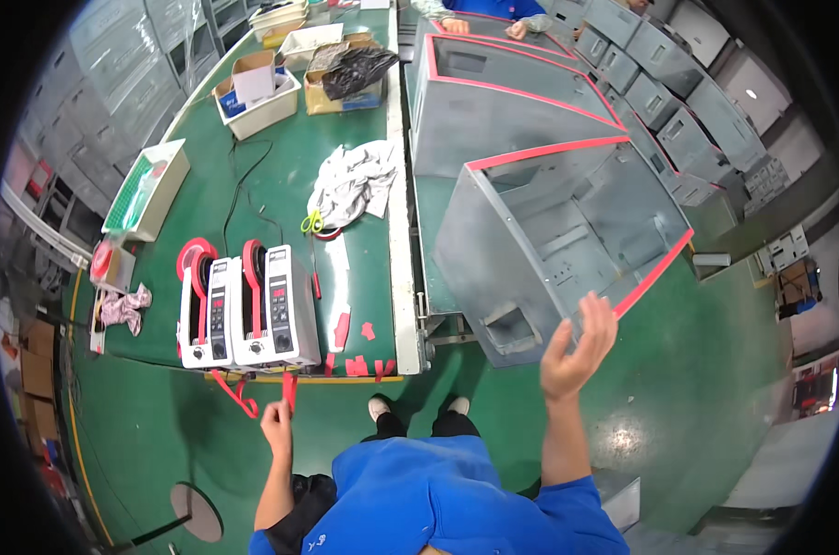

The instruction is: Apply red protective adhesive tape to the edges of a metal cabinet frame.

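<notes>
On my feed the left hand [276,427] is narrowed to a pinch on the lower end of a red tape strip [290,390]. The strip hangs over the bench's front edge, and I take the pinch to be there so it doesn't curl or stick to itself. The right hand [577,359] is spread wide, holding nothing I can see, at the near rim of an open grey box [503,268]. From this far off I can't tell whether its fingertips touch the rim or hover over it.

At twelve o'clock from the left hand stands the right tape dispenser [301,319], with the left tape dispenser [197,350] at eleven; both face the bench edge, probably so strips come out within easy reach. A looped strip [234,395] dangles under the left one.

The grey box stretches from the right hand toward eleven to one o'clock, its mouth turned up, which I read as giving access to the rim. Red covers its far and right edges; the left one is bare.

At two o'clock from the left hand, tape scraps [355,366] lie along the green bench [371,268]. Farther out, toward one, come scissors [312,222] and a white cloth [347,185]. Beyond the box, at eleven, stands another red-edged box [480,125].
</notes>
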Demonstrator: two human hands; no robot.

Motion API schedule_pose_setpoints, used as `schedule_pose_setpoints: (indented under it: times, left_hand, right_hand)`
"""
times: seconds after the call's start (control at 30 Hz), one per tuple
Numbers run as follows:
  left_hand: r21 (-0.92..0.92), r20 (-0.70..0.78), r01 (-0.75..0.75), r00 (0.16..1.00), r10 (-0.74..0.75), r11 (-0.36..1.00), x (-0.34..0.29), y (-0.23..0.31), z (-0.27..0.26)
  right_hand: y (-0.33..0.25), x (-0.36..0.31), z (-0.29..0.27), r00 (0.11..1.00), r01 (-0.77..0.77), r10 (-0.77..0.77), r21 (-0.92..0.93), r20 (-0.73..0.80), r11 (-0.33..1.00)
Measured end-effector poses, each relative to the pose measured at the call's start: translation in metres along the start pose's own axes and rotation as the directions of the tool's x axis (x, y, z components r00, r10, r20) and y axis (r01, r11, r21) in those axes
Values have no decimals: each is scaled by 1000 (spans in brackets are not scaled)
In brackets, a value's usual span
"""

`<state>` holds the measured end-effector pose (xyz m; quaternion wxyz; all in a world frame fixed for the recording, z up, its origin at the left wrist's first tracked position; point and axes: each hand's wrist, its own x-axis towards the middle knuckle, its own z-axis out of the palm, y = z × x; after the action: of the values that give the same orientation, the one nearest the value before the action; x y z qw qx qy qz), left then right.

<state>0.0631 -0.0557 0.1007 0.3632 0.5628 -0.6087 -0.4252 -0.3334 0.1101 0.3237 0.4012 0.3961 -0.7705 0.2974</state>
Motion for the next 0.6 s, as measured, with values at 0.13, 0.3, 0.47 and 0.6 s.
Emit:
schedule_pose_setpoints:
  times: [0.13, 0.3, 0.47, 0.6]
  left_hand:
    - [-20, 127, -30, 991, 33, 999, -32, 28, 4]
    - [-230, 556, -560, 596, 580, 796, -68, 138, 48]
    - [-347, 622, -675, 354, 698, 651, -83, 200, 95]
    - [-356, 701, -605, 330, 632, 712, -100, 224, 128]
  right_hand:
    - [-47, -39, -13, 927, 14, -230, 586, 296, 810]
    - [-79, -72, -25, 689, 73, -596, 779, 412, 623]
    - [-28, -76, -49, 617, -39, -588, 766, 523, 641]
    - [15, -59, -79, 737, -13, -468, 703, 487, 711]
